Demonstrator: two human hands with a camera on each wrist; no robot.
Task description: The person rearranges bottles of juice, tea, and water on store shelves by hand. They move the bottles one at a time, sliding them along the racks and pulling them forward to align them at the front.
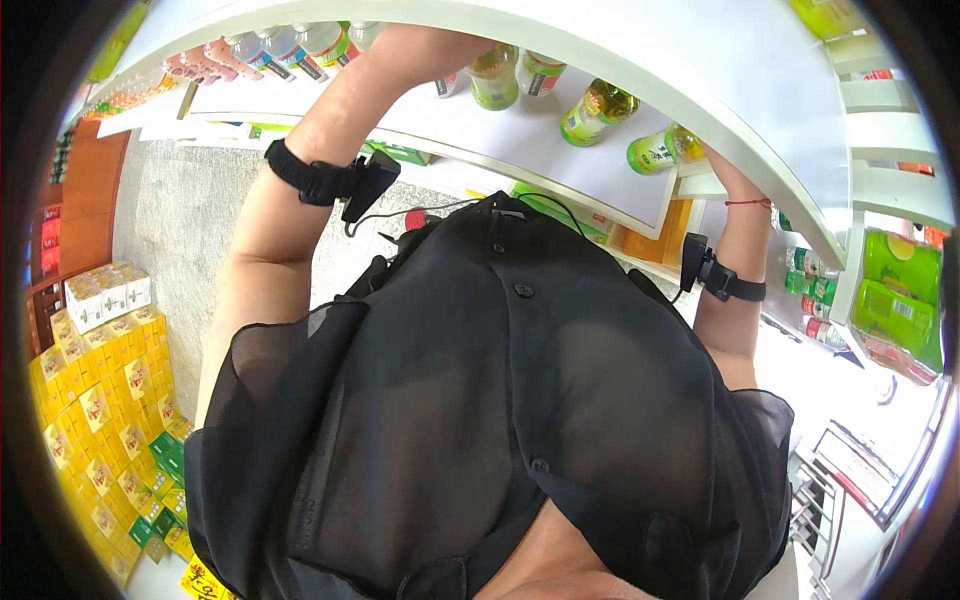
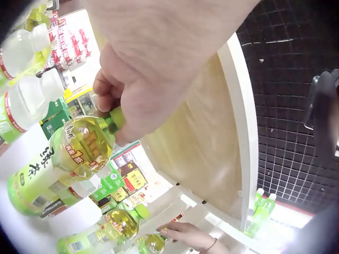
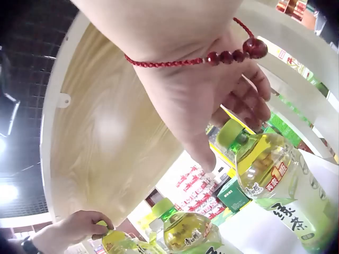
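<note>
In the left wrist view, my left hand (image 2: 143,95) curls its fingers and thumb round the green cap of a green tea bottle (image 2: 39,180), which stands on a white shelf. The head view has this bottle (image 1: 494,85) below my left wrist, the hand mostly hidden by the upper shelf. My right hand (image 3: 206,100) is over another green tea bottle (image 3: 291,190), its thumb apart from the green cap and its fingers loosely bent behind it. That bottle (image 1: 652,152) is at the shelf's right end in the head view. A similar bottle (image 1: 598,112) stands between the hands.
The upper shelf's white edge (image 1: 640,70) curves above both forearms. More bottles (image 1: 283,50) line the shelf at the left. Yellow cartons (image 1: 100,420) are stacked on the floor at the left. Slatted white shelving (image 1: 885,95) and green packs (image 1: 900,300) are at the right.
</note>
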